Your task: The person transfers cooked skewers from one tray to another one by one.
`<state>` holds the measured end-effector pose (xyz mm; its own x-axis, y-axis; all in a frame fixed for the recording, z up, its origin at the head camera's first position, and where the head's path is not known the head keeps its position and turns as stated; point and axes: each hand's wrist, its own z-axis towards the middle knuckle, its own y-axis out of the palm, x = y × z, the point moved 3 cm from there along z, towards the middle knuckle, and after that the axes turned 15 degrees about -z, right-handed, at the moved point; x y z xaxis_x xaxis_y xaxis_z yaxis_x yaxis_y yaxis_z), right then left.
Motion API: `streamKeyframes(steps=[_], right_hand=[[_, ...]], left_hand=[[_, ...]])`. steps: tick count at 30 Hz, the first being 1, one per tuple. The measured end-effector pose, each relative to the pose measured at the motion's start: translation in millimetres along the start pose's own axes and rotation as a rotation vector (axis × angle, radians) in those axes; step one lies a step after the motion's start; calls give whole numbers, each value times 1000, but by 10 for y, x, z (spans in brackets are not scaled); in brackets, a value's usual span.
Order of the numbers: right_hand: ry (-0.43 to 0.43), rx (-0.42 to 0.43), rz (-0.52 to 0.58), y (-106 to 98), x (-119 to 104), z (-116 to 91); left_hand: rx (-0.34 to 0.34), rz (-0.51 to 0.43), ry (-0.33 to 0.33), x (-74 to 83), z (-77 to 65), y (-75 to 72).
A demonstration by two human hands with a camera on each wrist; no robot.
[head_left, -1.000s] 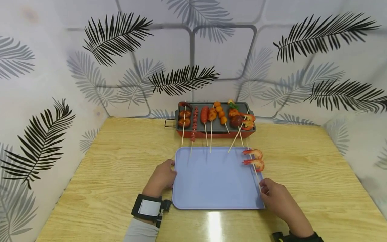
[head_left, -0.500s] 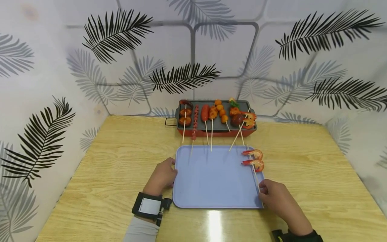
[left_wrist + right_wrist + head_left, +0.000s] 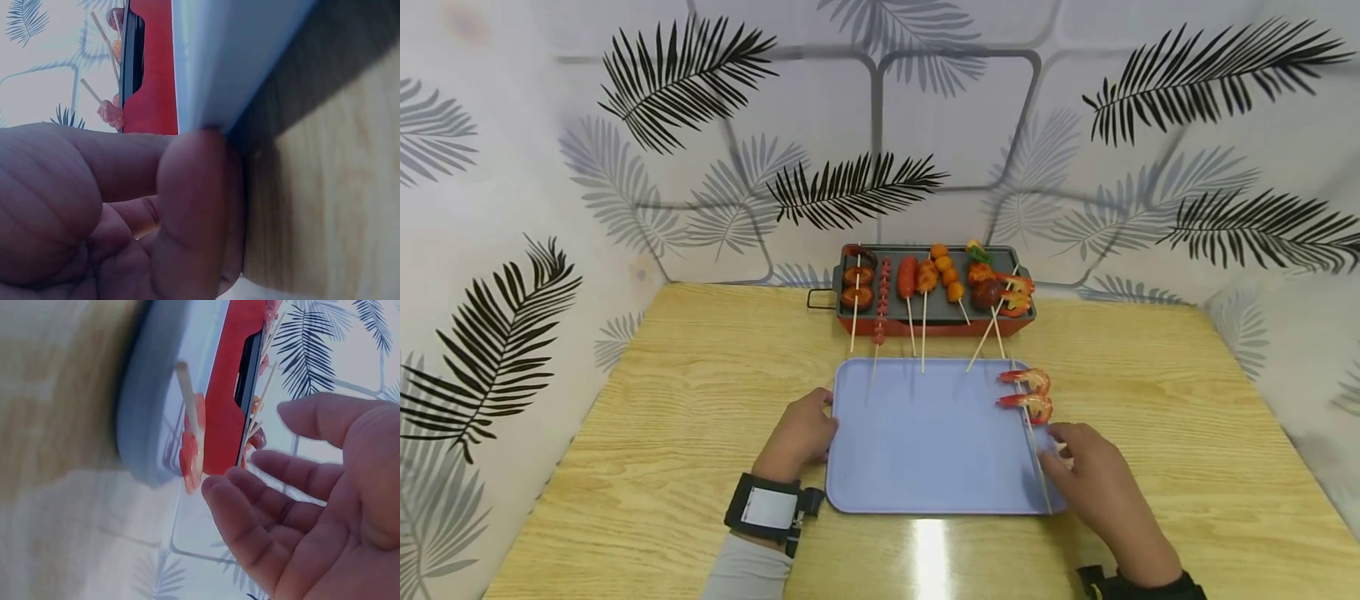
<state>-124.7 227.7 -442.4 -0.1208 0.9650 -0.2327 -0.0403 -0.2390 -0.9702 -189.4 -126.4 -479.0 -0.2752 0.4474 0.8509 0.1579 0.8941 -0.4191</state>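
1. shrimp skewer lies along the right side of the tray, its two shrimp toward the far corner and its bare stick running to the near rim. with the shrimp right at the edge, a jolt or tilt could roll it onto the table.
2. right hand is beside the tray's right rim, fingers loosely bent and holding nothing. a careless grasp there could nudge the stick, since the thumb is close to it.
3. left hand pinches the left rim. if it raised that side alone, the tray would likely slope toward the skewer and shed it.
4. sticks from the grill reach over the tray's far edge, including that of the red-piece skewer. lifting or shoving the tray could snag them and drag food off.
5. two sticks cross under the red ball and the grill's shrimp, so catching one could pull the other loose.
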Motion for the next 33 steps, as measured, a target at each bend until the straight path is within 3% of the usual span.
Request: streamKeyframes(steps=[8, 11, 17, 33], right_hand=[[-260, 182, -35, 4, -56, 20], [-312, 225, -51, 24, -67, 20], [-310, 271, -59, 34, -63, 42], [-282, 250, -104, -71, -87, 180]], left_hand=[[-7, -10, -7, 14, 0, -1], [-7, -20, -8, 21, -3, -3], [-6, -22, -8, 22, -6, 0], [-4, -13, -9, 6, 3, 1]])
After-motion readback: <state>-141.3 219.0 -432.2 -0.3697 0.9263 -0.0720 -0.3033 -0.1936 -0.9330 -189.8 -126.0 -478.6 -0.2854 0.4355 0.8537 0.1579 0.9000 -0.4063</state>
